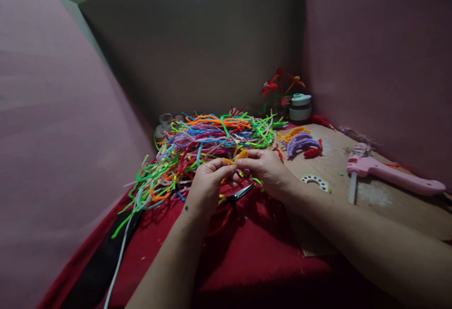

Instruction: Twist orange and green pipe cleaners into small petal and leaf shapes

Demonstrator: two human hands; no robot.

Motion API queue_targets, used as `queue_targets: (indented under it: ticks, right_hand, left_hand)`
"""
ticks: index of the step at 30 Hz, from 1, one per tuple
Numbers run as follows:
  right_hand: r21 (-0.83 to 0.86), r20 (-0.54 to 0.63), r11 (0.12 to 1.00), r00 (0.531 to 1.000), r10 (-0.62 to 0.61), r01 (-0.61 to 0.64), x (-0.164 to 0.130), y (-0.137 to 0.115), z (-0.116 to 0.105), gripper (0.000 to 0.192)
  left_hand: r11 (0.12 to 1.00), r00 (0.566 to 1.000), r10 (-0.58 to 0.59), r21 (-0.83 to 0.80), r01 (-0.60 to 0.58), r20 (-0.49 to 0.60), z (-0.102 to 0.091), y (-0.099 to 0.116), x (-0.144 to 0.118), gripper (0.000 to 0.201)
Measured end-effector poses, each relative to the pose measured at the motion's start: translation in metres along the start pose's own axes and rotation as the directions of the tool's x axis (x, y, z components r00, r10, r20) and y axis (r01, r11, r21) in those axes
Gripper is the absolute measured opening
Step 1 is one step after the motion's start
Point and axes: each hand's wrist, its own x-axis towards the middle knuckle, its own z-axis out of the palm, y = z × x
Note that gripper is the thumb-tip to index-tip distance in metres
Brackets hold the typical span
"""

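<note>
While both hands meet over the red cloth-covered table (247, 257), a short orange fuzzy pipe cleaner (237, 157) is pinched between them, its long axis running left to right: the left hand (206, 184) is clamped on one end, the right hand (270, 170) on the other, just before the heap of multicoloured pipe cleaners (205, 142) near the far edge

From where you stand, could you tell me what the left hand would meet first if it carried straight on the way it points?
Probably the pile of coloured pipe cleaners just beyond the left hand; depth is unclear.
</note>
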Motion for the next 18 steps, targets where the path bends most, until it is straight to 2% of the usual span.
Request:
queue_targets:
  ticks: [4,8,10,12,13,15,17,18]
  right_hand:
    - [-0.087,-0.076,0.996,0.997,-0.030,0.023,-0.002,-0.002,0.002,0.013]
    - [-0.095,-0.076,0.995,0.997,-0.001,-0.006,-0.002,-0.002,0.004,0.013]
    - [-0.095,-0.083,0.995,0.996,-0.009,0.001,-0.001,-0.001,0.005,0.013]
    - [-0.094,-0.092,0.995,0.995,-0.027,0.018,-0.001,0.002,0.005,0.013]
    - [-0.089,-0.093,0.996,0.995,-0.032,0.024,0.000,0.003,0.004,0.013]
    - [-0.072,-0.095,0.997,0.995,-0.017,0.010,0.001,0.005,0.004,0.011]
    - [-0.035,-0.102,0.999,0.995,0.013,-0.017,0.003,0.007,0.002,0.008]
    - [-0.013,-0.107,1.000,0.994,0.026,-0.028,0.003,0.008,0.002,0.008]
  left_hand:
    - [0.996,0.999,0.035,0.080,-0.036,0.018,0.003,0.002,-0.002,0.011]
    - [0.974,0.997,0.080,0.215,-0.075,-0.016,0.005,0.002,-0.005,0.011]
    - [0.948,0.990,0.141,0.292,-0.126,-0.030,0.005,-0.002,-0.005,0.012]
    - [0.877,0.964,0.260,0.431,-0.215,-0.048,0.005,-0.008,-0.005,0.012]
    - [0.803,0.940,0.339,0.535,-0.261,-0.050,0.005,-0.010,-0.006,0.012]
    - [0.555,0.867,0.497,0.762,-0.335,0.019,0.005,-0.013,-0.007,0.014]
    - [0.258,0.803,0.570,0.890,-0.377,0.175,0.006,-0.014,-0.009,0.021]
    - [0.149,0.783,0.568,0.904,-0.400,0.253,0.006,-0.014,-0.010,0.025]
